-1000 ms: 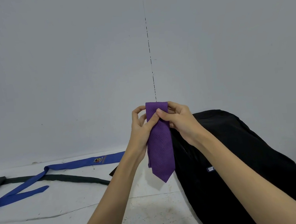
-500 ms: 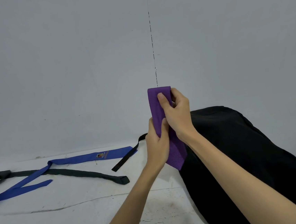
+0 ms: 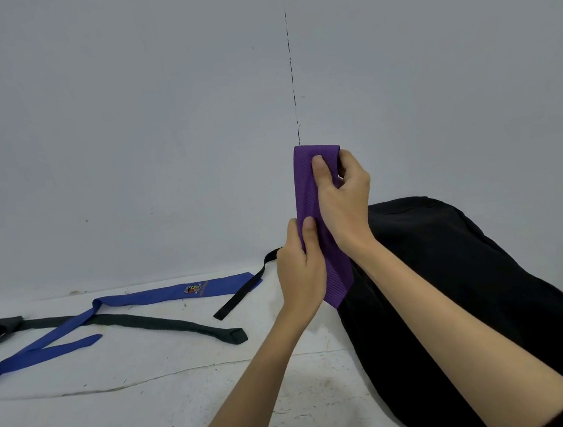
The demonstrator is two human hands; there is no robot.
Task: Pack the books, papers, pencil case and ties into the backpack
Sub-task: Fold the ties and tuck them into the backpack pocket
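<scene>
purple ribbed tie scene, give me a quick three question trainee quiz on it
1. True or false: both hands grip the folded purple ribbed tie.
2. Which hand pinches it near the top fold? A left hand B right hand
3. Name the two long ties lying on the white table.

Key
1. True.
2. B.
3. The blue tie with a crest and the dark grey tie; the black fabric backpack lies at the right.

The purple tie (image 3: 309,190) is finely ribbed cloth with a faint sheen. The blue tie (image 3: 143,297) looks smooth and satiny, the dark tie (image 3: 167,324) dull. The backpack (image 3: 452,283) is matt black fabric. The white table (image 3: 119,401) is scuffed and cracked.
</scene>
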